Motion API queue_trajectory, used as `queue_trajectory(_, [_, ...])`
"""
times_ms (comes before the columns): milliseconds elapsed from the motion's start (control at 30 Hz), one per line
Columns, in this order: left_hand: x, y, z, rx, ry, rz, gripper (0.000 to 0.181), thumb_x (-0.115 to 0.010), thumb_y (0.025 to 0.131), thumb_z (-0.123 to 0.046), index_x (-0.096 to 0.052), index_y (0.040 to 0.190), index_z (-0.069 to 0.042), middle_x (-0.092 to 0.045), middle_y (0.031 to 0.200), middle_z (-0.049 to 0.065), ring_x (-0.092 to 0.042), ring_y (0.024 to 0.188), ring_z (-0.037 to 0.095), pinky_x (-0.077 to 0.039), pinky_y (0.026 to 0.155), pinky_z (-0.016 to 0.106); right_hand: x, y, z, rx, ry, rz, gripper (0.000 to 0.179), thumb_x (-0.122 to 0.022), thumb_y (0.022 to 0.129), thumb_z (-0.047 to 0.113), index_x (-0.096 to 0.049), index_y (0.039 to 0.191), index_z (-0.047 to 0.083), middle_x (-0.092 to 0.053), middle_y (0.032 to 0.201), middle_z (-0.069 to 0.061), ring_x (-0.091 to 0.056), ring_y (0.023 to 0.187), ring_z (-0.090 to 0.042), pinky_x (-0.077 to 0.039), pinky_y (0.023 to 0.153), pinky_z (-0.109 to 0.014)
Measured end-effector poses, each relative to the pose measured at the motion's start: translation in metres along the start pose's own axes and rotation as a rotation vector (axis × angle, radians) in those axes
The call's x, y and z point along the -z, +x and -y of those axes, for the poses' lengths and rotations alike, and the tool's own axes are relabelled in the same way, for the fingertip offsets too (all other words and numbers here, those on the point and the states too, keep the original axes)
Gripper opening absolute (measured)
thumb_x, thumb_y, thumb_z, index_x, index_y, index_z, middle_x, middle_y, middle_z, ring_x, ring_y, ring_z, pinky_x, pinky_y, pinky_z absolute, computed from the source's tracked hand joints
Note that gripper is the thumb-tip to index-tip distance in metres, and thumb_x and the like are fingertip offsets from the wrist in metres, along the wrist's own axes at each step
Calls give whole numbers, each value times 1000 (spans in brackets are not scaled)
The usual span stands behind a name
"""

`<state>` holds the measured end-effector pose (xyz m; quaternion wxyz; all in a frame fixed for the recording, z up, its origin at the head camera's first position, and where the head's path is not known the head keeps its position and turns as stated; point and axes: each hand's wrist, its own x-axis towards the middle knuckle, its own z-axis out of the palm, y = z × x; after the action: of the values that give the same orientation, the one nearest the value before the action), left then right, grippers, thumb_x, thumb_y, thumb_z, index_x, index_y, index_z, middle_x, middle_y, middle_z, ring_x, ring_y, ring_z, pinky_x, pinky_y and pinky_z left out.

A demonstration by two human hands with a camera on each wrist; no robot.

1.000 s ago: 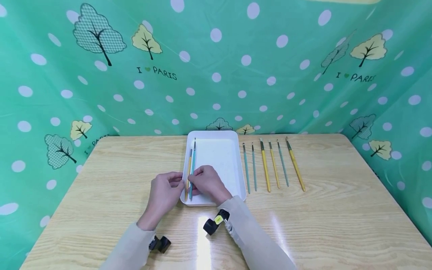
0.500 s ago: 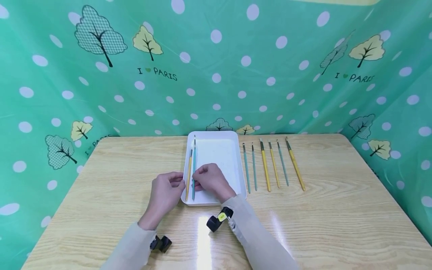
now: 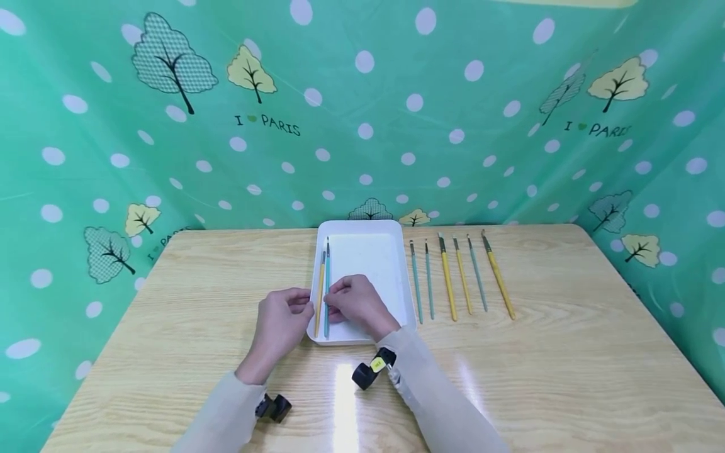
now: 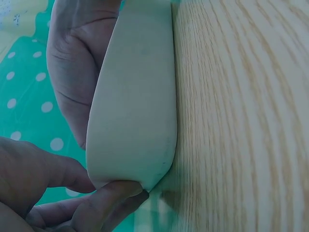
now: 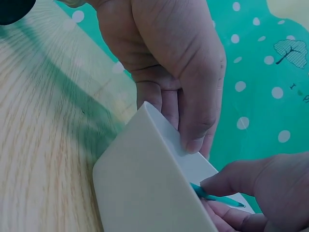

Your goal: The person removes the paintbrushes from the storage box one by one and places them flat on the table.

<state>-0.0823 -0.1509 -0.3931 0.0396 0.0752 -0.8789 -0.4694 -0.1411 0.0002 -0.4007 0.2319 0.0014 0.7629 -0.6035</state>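
Inside the white tray, a yellow-orange paintbrush lies along the left wall. A teal paintbrush runs nearly parallel just right of it, handle toward the front. My right hand pinches that teal handle between thumb and fingers; in the right wrist view, the handle end pokes out past the thumb. My left hand grips the tray's left rim near the front. In the left wrist view, its fingers bend against the tray's outer wall, with the thumb on the inner side.
Several paintbrushes lie spread out on the wooden table right of the tray, among them a teal one closest to it and a thick yellow one farthest right. A green dotted cloth hangs behind the table.
My right hand has shifted slightly right, swinging the teal paintbrush's handle away from the yellow-orange one. The teal brush has then slid a little toward the front. My left hand stays on the rim.
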Motion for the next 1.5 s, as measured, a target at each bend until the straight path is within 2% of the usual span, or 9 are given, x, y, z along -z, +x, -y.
queue_trajectory(700, [-2,-3,0,27,16,-1,26,-63,93,-4,-72,116,3,-77,102,16,-75,93,24,-64,75,28,13,-9,-5,30,-42,-23,11,-71,92,10,-67,99,4,-69,84,-7,-71,67,-17,-64,65,-29])
queue_trajectory(1033, [-3,-3,0,4,25,-10,25,-63,93,-4,-72,115,4,-76,102,16,-75,93,26,-64,76,31,23,-15,-7,37,-80,-54,13,-72,93,14,-67,100,4,-71,87,-8,-71,70,-18,-63,65,-29])
queue_trajectory(1500, [-3,-4,1,-8,18,-29,23,-64,92,-5,-73,112,3,-77,100,16,-75,92,25,-64,79,34,37,-23,-6,49,-99,-59,14,-72,93,13,-67,102,3,-71,88,-10,-72,73,-19,-64,68,-30])
